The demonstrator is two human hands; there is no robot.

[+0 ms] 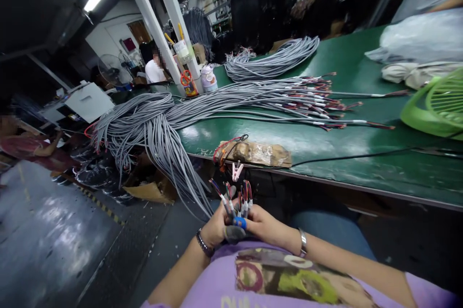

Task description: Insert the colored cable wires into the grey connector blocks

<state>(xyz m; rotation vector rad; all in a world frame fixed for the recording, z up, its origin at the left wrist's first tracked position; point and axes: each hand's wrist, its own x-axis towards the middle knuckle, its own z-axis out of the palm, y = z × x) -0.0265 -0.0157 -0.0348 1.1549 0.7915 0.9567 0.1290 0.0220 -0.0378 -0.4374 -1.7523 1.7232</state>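
Observation:
Close to my body, both hands are closed around several grey cable ends (244, 209). White bands and thin coloured wires, red, blue, green and black, stick up from them. My left hand (216, 225) grips the cables on the left side; a dark grey covering shows on its thumb. My right hand (262, 223) holds the right-hand ends, with a blue wrap (239, 222) on a finger. From my left hand the grey cables run up to a large draped bundle (159, 124) at the table edge. Just beyond my hands is a pink clip (237, 172).
On the green table (361, 153) lie stripped cable ends (318, 100) and a coiled grey bundle (275, 59). A taped board (260, 153) with wires sits at the front edge. A green fan (441, 105) stands right, a cup (209, 78) by the post. Other people are in the background.

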